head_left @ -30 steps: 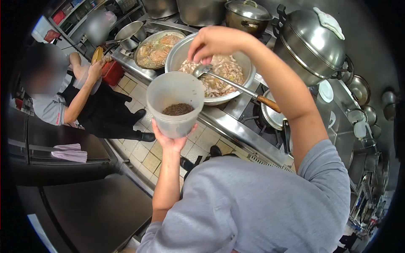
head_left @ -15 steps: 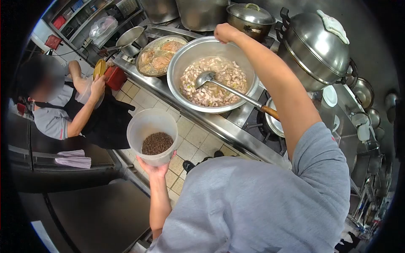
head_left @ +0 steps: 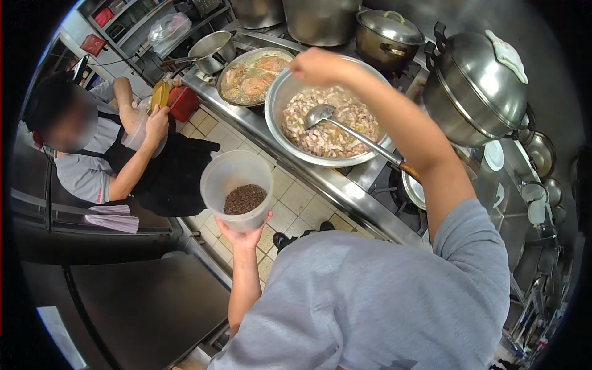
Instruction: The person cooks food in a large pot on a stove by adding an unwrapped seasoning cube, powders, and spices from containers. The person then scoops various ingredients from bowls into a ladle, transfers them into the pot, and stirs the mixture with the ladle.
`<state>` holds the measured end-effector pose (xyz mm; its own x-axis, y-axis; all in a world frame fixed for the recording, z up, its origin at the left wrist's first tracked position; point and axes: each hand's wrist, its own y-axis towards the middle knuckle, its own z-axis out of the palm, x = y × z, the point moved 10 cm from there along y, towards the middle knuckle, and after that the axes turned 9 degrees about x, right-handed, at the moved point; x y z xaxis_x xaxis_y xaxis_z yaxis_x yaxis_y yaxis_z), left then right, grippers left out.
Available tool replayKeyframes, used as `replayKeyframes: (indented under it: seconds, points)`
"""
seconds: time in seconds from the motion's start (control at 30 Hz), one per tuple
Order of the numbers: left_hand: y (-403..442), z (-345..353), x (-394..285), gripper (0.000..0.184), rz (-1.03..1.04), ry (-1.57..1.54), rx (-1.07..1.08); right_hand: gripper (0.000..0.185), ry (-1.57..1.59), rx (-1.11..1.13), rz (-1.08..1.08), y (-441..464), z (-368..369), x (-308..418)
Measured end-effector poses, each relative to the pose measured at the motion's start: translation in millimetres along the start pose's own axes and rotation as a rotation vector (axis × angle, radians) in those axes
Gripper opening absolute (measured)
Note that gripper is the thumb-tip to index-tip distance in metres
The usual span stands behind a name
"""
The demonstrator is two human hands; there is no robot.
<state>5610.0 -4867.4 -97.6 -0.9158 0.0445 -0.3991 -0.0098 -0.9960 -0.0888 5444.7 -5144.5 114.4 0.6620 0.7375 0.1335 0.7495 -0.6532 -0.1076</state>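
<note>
Tiled floor (head_left: 297, 197), tub (head_left: 217, 179) in left grip (head_left: 245, 235).

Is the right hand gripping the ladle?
No, the right hand is raised by the rim of the bowl, apart from the ladle, whose head lies in the food.

The right hand (head_left: 317, 66) is blurred above the bowl (head_left: 333, 162); it seems curled, and whether it pinches anything cannot be told. The container (head_left: 221, 176) hides much of the left hand (head_left: 242, 234), and the dark grains (head_left: 245, 200) inside are too small to identify. The right forearm (head_left: 394, 114) covers the end of the ladle (head_left: 359, 136) and part of the pan (head_left: 414, 190). The top edge cuts off two tall pots (head_left: 322, 21). Blurring masks the co-worker's head (head_left: 61, 114), while small utensils (head_left: 542, 277) at far right run together.
</note>
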Motion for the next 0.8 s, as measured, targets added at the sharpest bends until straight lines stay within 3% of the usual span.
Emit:
replayKeyframes:
  seconds: [0.03, 0.1, 0.17, 0.27, 0.33, 0.37, 0.57, 0.6, 0.67, 0.73, 0.8]
  points:
    - [5.6, 4.9, 6.8, 0.084, -0.034, -0.050, 0.016, 0.023, 0.143, -0.100, -0.196, -11.9, -1.8, 41.6]
    - [13.9, 8.8, 16.3, 0.078, -0.088, -0.033, 0.072, 0.022, 0.271, -0.015, -0.570, -53.5, 14.6, 135.6]
    - [26.2, -2.0, 26.9, 0.079, -0.093, 0.016, 0.016, 0.017, 0.115, 0.377, -0.567, -78.7, 60.5, 195.7]
    - [35.5, 2.4, 40.5, 0.078, -0.101, 0.086, -0.025, 0.016, 0.003, 0.433, -0.455, -62.3, 168.7, 193.7]
    - [36.3, -2.7, 45.3, 0.080, -0.080, 0.150, -0.084, 0.015, -0.516, -0.074, -0.783, -57.0, 224.5, 211.4]
    - [34.8, -7.4, 51.7, 0.082, -0.104, 0.136, -0.090, 0.015, -0.522, -0.072, -0.785, -58.9, 220.4, 212.0]
    - [9.6, 11.0, 78.8, 0.087, -0.267, 0.001, -0.003, 0.014, -0.006, 0.425, -0.507, -88.5, 131.2, 202.6]
    - [8.7, 12.2, 80.6, 0.087, -0.264, 0.000, -0.001, 0.014, -0.010, 0.425, -0.508, -89.5, 122.1, 198.3]
    - [7.6, 19.6, 84.7, 0.087, -0.273, -0.059, 0.065, 0.015, 0.417, 0.422, -0.486, -82.8, 93.2, 182.4]
    - [7.0, 21.7, 84.2, 0.086, -0.279, -0.053, 0.120, 0.015, 0.554, 0.212, -0.440, -78.1, 47.5, 151.9]
    - [2.9, 4.4, 76.6, 0.086, -0.217, -0.052, 0.005, 0.017, 0.512, 0.164, -0.302, -71.7, 30.2, 115.0]
